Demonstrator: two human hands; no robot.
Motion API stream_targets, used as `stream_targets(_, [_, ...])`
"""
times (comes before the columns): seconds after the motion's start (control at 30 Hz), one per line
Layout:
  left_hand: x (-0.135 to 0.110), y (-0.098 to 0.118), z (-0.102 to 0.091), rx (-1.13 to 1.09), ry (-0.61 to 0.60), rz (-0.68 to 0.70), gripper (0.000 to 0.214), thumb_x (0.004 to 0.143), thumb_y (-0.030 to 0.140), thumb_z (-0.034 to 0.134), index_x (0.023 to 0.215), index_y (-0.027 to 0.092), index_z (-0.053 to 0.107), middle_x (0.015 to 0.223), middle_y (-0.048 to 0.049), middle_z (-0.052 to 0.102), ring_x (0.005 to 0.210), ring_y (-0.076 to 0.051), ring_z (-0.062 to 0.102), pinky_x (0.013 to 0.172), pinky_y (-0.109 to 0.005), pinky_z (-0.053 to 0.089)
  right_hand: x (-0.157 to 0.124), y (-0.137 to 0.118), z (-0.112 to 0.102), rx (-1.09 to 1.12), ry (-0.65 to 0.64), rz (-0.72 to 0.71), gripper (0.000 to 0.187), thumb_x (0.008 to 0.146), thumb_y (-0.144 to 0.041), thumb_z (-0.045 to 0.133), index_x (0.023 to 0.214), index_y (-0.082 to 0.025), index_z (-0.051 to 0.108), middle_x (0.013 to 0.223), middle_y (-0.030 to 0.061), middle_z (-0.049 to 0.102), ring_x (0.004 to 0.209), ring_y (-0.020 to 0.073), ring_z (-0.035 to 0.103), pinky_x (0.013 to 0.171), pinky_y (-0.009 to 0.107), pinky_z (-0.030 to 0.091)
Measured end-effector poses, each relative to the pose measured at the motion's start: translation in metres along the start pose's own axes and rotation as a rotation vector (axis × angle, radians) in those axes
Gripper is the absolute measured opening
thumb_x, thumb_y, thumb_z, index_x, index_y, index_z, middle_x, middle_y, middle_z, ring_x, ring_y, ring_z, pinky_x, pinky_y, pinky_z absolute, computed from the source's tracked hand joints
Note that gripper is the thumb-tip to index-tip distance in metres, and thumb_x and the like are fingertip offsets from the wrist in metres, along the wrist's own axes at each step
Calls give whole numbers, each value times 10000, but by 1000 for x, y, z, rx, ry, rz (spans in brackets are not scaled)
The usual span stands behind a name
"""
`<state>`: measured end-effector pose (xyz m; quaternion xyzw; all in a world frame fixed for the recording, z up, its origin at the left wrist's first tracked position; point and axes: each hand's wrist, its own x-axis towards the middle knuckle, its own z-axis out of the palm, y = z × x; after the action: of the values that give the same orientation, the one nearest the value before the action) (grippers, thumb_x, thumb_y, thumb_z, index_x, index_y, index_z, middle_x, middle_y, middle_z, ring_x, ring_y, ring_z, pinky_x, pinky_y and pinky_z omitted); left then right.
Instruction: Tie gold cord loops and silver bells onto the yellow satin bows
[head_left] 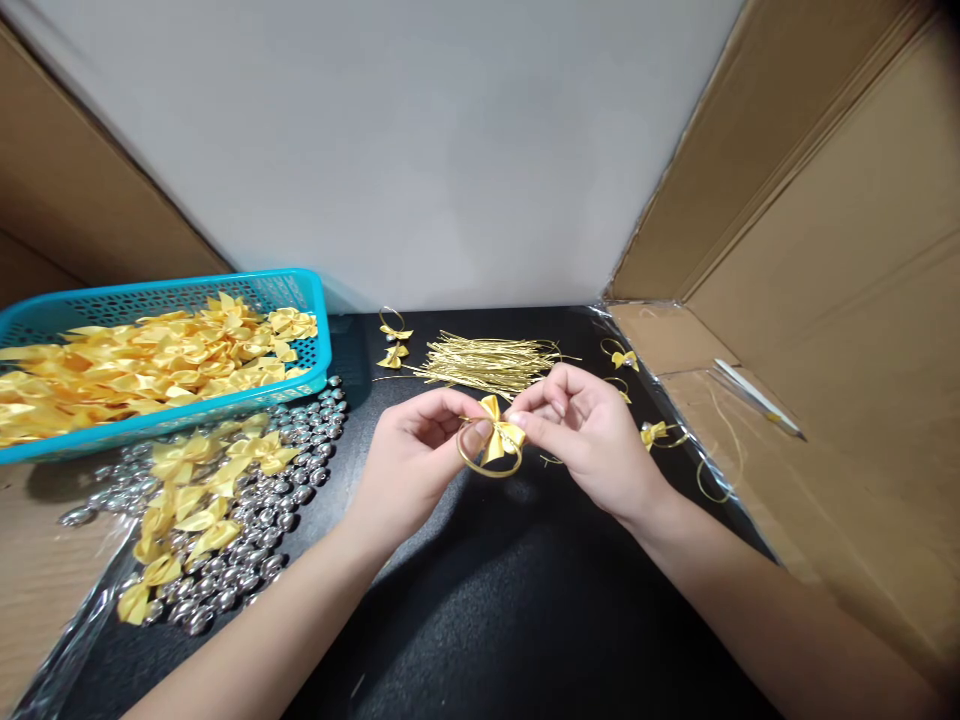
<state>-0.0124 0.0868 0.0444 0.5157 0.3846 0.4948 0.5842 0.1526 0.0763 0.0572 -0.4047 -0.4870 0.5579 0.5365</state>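
Both hands meet over the black table. My left hand and my right hand pinch the same small yellow satin bow, which has a gold string loop hanging under it. Left thumb and fingers close on the bow's left side, right fingertips on its right side. A bundle of gold strings lies just beyond the hands.
A turquoise basket full of yellow bows sits at the left. In front of it lie several silver bells with loose bows on top. Finished looped bows lie near the strings and at right. Cardboard walls flank both sides.
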Motion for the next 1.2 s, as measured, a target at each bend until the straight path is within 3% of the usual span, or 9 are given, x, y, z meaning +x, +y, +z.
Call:
stream_targets(0.27, [0, 3, 2, 42, 14, 31, 236, 641, 315, 849, 666, 170, 664, 584, 28, 628, 525, -87, 529, 500, -182, 454, -2, -3, 1, -92, 9, -79, 412, 714, -191, 746, 603, -210, 351, 704, -14, 666, 650, 100, 608, 620, 244, 519])
stream_targets(0.57, [-4, 0, 0, 111, 0, 144, 182, 680, 229, 827, 694, 174, 654, 661, 36, 654, 579, -67, 563, 527, -143, 449, -3, -1, 2, -130, 35, -114, 369, 725, -88, 680, 610, -208, 350, 705, -13, 670, 650, 95, 610, 611, 229, 521])
stream_targets(0.77, [-5, -1, 0, 166, 2, 200, 181, 679, 228, 826, 695, 176, 653, 668, 33, 651, 582, -72, 562, 521, -149, 446, -2, 0, 0, -110, -4, -104, 381, 729, -90, 682, 610, -208, 341, 700, -15, 666, 648, 89, 597, 616, 226, 505])
stream_targets(1.2, [-3, 1, -1, 174, -30, 173, 191, 712, 272, 801, 707, 175, 636, 642, 38, 632, 561, -68, 532, 512, -150, 429, 4, 2, -4, 43, -93, -15, 441, 679, -169, 790, 600, -193, 357, 703, -18, 670, 623, 73, 588, 612, 214, 481])
